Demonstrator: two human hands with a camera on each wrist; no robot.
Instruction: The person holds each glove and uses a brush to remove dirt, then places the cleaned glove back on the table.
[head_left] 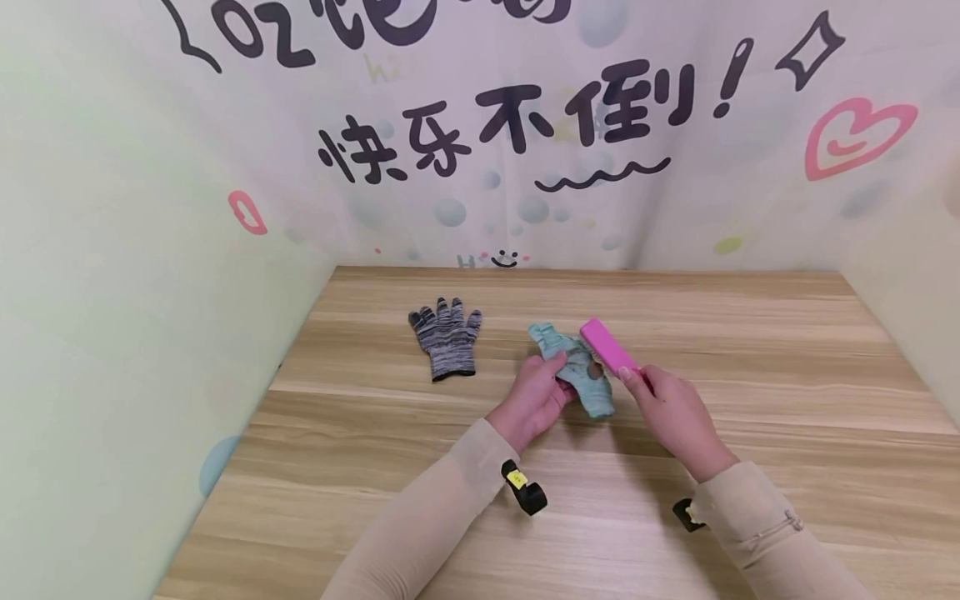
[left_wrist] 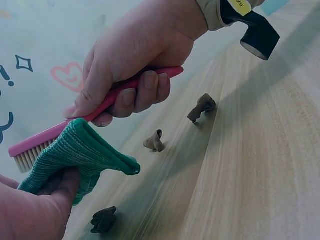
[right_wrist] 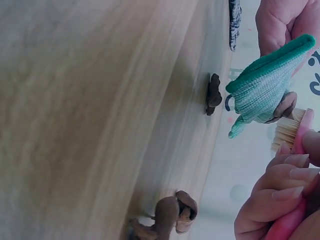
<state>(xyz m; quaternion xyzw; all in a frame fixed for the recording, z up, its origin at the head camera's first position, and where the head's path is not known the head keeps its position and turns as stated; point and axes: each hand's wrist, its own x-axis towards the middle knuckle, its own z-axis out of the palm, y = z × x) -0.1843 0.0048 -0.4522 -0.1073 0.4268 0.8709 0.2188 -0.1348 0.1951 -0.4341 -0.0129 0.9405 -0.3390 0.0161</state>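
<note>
My left hand (head_left: 536, 396) grips a teal knit glove (head_left: 596, 396) above the table, thumb on top and fingers beneath. In my right hand (head_left: 675, 412) is the handle of a pink brush (head_left: 606, 343) with pale bristles. The brush head lies over the glove's right side, bristles facing it. A brown lump (right_wrist: 286, 106) sits on the glove beside the bristles (right_wrist: 287, 131) in the right wrist view. Several dark brown lumps appear against the wooden surface: one lump (left_wrist: 202, 107) and a paler lump (left_wrist: 154, 141) show in the left wrist view.
A grey and black striped glove (head_left: 450, 342) lies flat on the wooden table (head_left: 360, 467), left of my hands. Behind the table hangs a white printed cloth (head_left: 420, 217). A pale wall (head_left: 112, 292) borders the left side.
</note>
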